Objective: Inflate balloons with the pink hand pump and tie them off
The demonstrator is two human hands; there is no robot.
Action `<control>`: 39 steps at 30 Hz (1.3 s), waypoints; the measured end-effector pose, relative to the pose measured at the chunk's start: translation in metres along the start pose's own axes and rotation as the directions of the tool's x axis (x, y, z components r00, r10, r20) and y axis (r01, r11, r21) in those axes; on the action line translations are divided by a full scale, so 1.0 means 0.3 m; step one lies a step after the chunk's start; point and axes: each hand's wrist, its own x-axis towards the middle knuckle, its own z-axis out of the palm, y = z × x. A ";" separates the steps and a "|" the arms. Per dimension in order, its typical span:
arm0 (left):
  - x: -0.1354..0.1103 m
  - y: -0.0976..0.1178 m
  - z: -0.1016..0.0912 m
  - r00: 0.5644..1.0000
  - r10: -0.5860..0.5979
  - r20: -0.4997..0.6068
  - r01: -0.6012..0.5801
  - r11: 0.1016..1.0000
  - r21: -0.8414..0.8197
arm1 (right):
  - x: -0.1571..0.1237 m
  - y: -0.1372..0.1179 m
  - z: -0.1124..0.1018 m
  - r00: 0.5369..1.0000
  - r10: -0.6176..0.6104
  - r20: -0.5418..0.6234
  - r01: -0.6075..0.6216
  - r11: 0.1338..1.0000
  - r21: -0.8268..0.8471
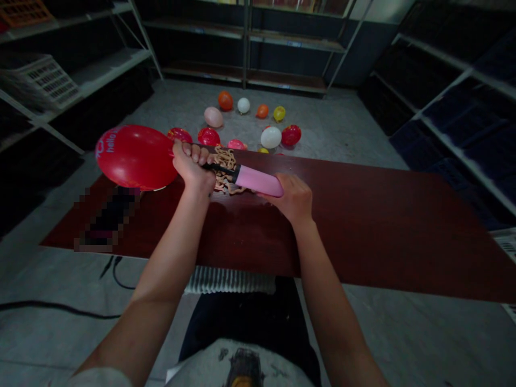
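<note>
A large red balloon (139, 157) with "hello" printed on it bulges out to the left of my left hand (195, 166). That hand is closed around the balloon's neck and the nozzle end of a balloon pump (260, 180). The pump has a pink barrel and a dark rod, and it slants down to the right above the table. My right hand (296, 198) is wrapped round the pink far end. Beneath the pump lies a heap of tan, wavy strips (224, 157), partly hidden by the pump and my left hand.
A dark red table (382, 215) spans the view. A pixelated dark flat item (110, 217) lies at its left. Several balloons, among them a white balloon (271, 137), rest on the floor beyond. Metal shelves (245, 37) stand around, and a black cable (60, 309) runs along the floor.
</note>
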 end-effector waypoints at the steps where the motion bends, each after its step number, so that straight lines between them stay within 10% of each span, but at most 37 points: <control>1: 0.006 0.010 -0.001 1.000 0.001 -0.012 -0.001 1.000 -0.020 | -0.002 0.010 -0.005 1.000 0.007 0.008 -0.007 1.000 -0.013; 15: 0.050 0.088 -0.028 0.984 0.164 -0.067 -0.163 0.986 0.020 | -0.029 0.163 -0.014 0.997 0.047 0.059 -0.052 0.996 0.075; 39: -0.060 -0.102 -0.014 0.986 -0.046 0.159 0.033 0.996 0.085 | -0.015 -0.032 -0.028 0.985 0.087 0.146 -0.092 0.995 0.027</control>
